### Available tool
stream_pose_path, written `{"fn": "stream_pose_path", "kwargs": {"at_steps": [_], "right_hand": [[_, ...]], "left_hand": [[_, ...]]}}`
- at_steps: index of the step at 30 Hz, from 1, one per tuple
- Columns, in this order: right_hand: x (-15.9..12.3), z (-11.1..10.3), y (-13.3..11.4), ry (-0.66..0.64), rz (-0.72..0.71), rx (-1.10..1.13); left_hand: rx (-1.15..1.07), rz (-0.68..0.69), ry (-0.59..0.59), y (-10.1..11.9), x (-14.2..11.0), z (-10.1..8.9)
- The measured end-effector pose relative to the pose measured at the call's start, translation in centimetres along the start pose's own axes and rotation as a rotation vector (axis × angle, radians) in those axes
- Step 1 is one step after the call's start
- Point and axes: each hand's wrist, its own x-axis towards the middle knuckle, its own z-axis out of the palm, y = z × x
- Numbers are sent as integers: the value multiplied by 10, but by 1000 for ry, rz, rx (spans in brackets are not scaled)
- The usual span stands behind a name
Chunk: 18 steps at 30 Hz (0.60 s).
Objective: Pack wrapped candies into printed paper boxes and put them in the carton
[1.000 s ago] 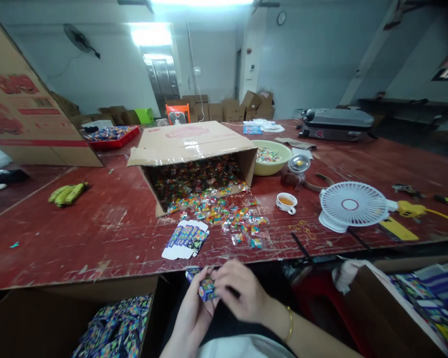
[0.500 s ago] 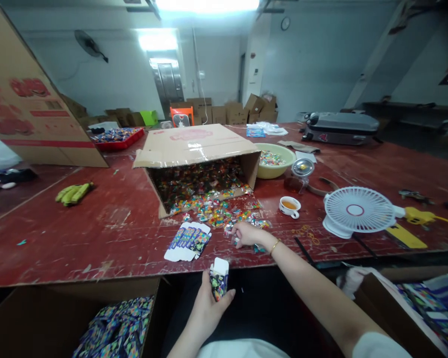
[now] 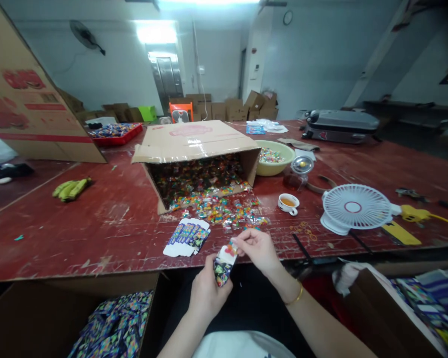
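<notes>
My left hand [image 3: 210,288] is wrapped round a small printed candy box [image 3: 223,271], its white top flap open, just off the table's front edge. At the mouth of that box, my right hand [image 3: 259,251] pinches a small clear packet of colourful candy [image 3: 230,248]. Several flat printed cartons [image 3: 188,237] lie fanned on the table to the left of the hands. Beyond them, loose candy packets [image 3: 224,209] spill out of a big cardboard box [image 3: 197,141] lying on its side.
On the right are a white cup of tea [image 3: 288,203], a glass teapot [image 3: 298,174], a white fan [image 3: 354,209] and rubber bands [image 3: 304,230]. Bananas [image 3: 71,189] lie left. Below the edge, an open carton holds filled boxes [image 3: 114,323]; a basin [image 3: 272,166] stands behind.
My right hand has come back from the candy pile to the small box, bringing a packet in its fingers. My left hand still holds the box, now tilted toward the right hand.
</notes>
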Motion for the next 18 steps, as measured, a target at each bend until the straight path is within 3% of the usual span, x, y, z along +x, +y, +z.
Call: {"fn": "stream_pose_path", "kwargs": {"at_steps": [2, 6, 8, 11, 13, 15, 18], "right_hand": [[-16, 6, -3, 32, -102, -33], [-32, 12, -9, -84, -265, -166], [-36, 13, -8, -65, -233, -40], [-41, 16, -2, 2, -17, 239], [-45, 20, 2, -3, 113, 296], [-51, 23, 4, -11, 112, 225], [-59, 27, 4, -20, -14, 121]], "left_hand": [[-31, 49, 15, 3, -1, 2], [-179, 148, 112, 5, -4, 4], [-209, 169, 129, 6, -5, 3], [-186, 181, 76, 8, -7, 4], [-151, 183, 22, 9, -9, 6], [-125, 158, -2, 10, -10, 9], [-120, 91, 43, 10, -12, 12]]}}
